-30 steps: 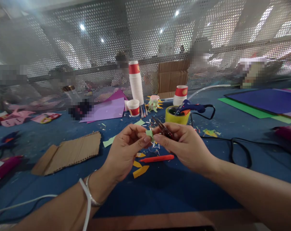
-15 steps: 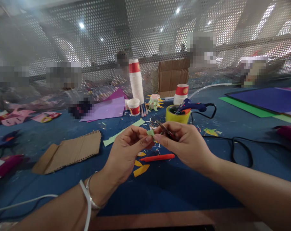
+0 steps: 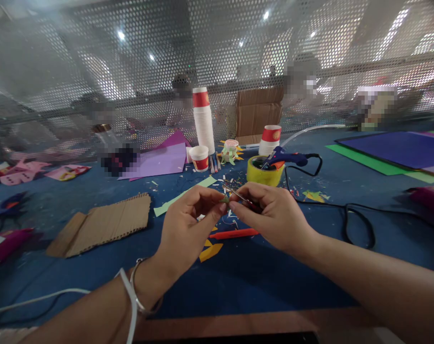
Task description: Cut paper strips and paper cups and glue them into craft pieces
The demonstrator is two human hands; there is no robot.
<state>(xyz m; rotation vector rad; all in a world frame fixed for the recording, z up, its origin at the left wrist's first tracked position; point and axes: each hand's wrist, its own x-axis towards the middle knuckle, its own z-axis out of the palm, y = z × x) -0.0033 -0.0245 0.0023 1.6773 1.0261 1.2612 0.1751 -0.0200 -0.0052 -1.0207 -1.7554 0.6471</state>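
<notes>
My left hand (image 3: 191, 222) pinches a small green paper piece (image 3: 224, 199) between thumb and fingertips. My right hand (image 3: 279, 215) is closed around scissors (image 3: 243, 197), whose thin blades point up and left past the paper. The fingertips of both hands nearly meet. Just below them a red marker (image 3: 234, 233) lies on the blue table (image 3: 260, 282), with yellow paper pieces (image 3: 210, 252) beside it. A light green strip (image 3: 184, 195) lies behind my left hand, near scattered paper scraps.
Cardboard (image 3: 109, 224) lies at left. Behind stand a cup stack (image 3: 203, 124), a single cup (image 3: 199, 158) and a yellow tape roll (image 3: 264, 172) with a blue glue gun (image 3: 290, 157) on it. A black cable (image 3: 349, 224) loops at right, near coloured sheets (image 3: 392, 148).
The green paper piece has turned and shows less of its face. The scissors now lie flatter, and my right hand has shifted slightly.
</notes>
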